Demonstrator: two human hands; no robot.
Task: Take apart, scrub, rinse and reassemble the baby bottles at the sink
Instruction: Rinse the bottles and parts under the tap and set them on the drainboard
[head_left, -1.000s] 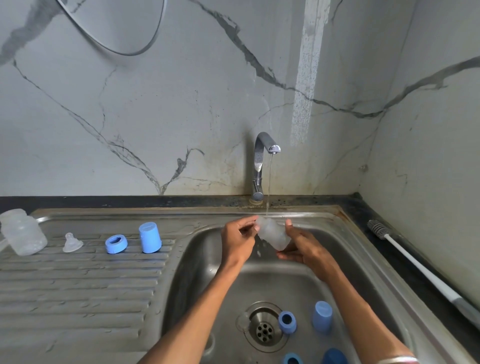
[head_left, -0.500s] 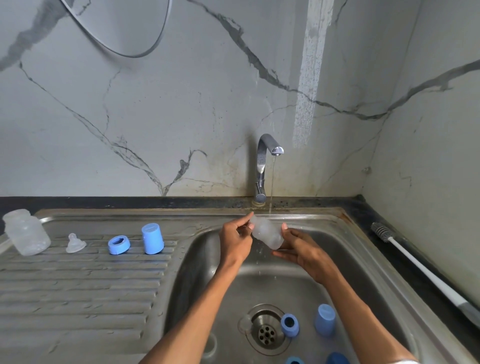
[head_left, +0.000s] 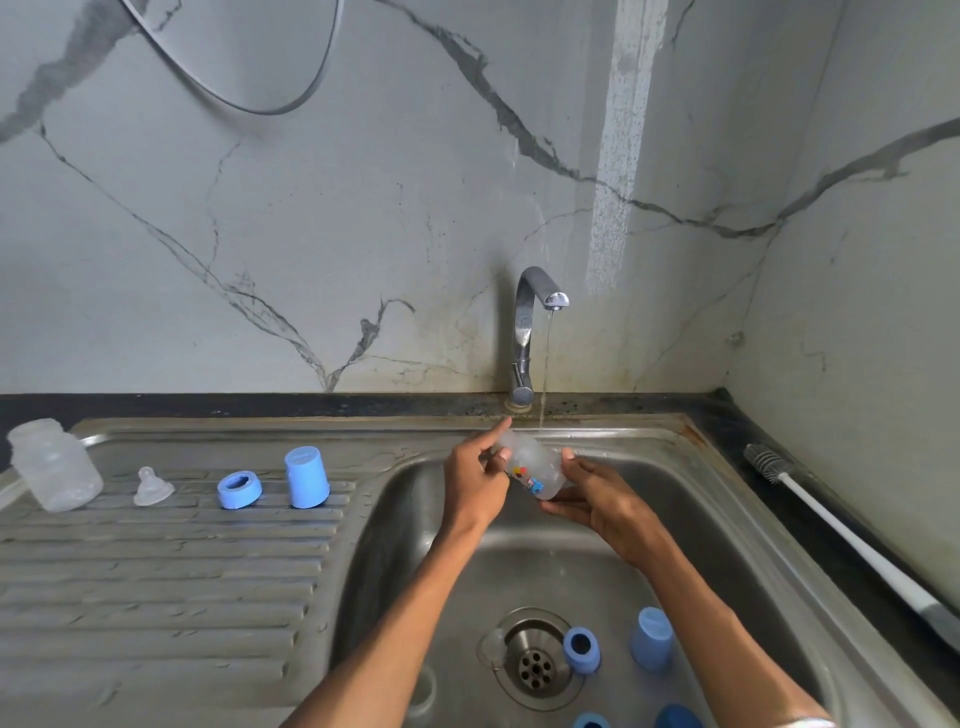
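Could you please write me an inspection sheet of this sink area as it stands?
Surface: stainless steel sink, ribbed drainboard on its left.
Job's things: clear plastic bottle body with coloured print held under the tap; on the drainboard a second clear bottle body, clear silicone teat, blue screw ring, blue cap; another blue ring and blue cap in the basin.
Clutter: white-handled bottle brush on the dark counter.
Grippers: left hand and right hand both hold the bottle.
Cables: grey cable loop on the wall.
Surroundings: chrome tap running; marble-look wall.
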